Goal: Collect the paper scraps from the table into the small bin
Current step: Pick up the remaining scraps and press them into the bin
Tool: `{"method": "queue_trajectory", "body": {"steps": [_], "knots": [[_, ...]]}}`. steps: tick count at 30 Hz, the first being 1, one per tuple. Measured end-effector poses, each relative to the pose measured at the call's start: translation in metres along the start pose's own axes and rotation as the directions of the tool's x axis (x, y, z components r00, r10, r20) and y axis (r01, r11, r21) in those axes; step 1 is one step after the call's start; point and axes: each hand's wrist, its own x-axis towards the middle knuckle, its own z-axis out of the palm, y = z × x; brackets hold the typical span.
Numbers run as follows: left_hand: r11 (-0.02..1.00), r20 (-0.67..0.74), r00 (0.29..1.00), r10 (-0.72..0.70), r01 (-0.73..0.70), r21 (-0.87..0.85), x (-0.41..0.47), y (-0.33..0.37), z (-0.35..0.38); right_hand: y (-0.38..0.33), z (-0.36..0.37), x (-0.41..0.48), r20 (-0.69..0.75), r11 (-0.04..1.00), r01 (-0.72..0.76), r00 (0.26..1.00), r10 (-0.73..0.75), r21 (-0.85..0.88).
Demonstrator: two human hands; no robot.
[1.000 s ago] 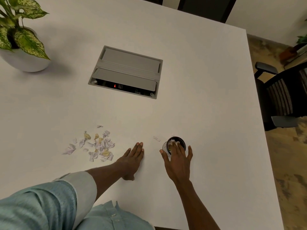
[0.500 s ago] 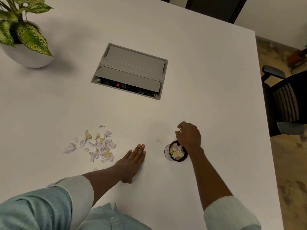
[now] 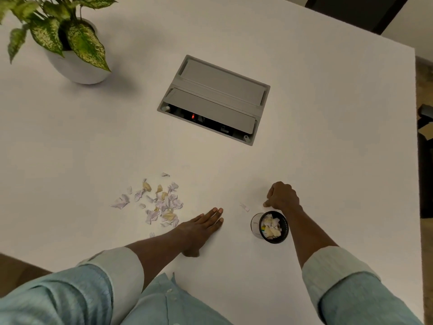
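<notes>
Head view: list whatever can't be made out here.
- Right hand: curled shut with its back to the camera, so whether it holds a scrap is hidden.
- Small bin: scraps on top hide its depth.
- Left hand: palm down, covering the table beneath.
- Floor box: sockets too dark to identify.
- Potted plant: leaves cut off by the frame's edge.

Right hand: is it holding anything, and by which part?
Cannot be told. The right hand is curled shut just beyond the small bin, knuckles up; nothing shows between its fingers. The left hand lies flat, holding nothing.

A white table holds a potted plant and grey cable box; patterned floor lies right
</notes>
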Motion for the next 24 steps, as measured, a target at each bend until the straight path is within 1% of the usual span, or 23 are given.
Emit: {"method": "queue_trajectory", "body": {"steps": [6,10,13,16,22,24], "knots": [[1.000,-0.005,1.000,0.011,-0.011,-0.009,0.000,-0.004,0.002,-0.013,0.003,-0.005,-0.009,0.996,0.039,0.999,-0.039,0.077],[1.000,-0.003,1.000,0.014,-0.014,-0.022,0.000,-0.004,0.000,-0.030,0.010,-0.011,0.036,0.988,0.143,0.989,-0.145,0.060],[1.000,-0.010,1.000,0.010,-0.010,-0.015,0.000,-0.005,0.001,-0.047,0.015,-0.022,0.045,0.975,0.220,0.975,-0.218,-0.037],[1.000,0.002,1.000,0.011,-0.011,-0.023,-0.001,-0.005,0.000,-0.059,0.023,-0.032,0.030,0.955,0.257,0.966,-0.255,-0.148],[0.999,0.007,1.000,0.006,-0.006,-0.036,-0.001,-0.004,-0.002,-0.069,0.044,-0.045,-0.046,0.876,0.264,0.950,-0.308,-0.404],[0.999,0.007,1.000,0.006,-0.005,-0.033,-0.001,-0.004,-0.002,-0.069,0.049,-0.048,-0.069,0.865,0.245,0.950,-0.304,-0.437]]}}
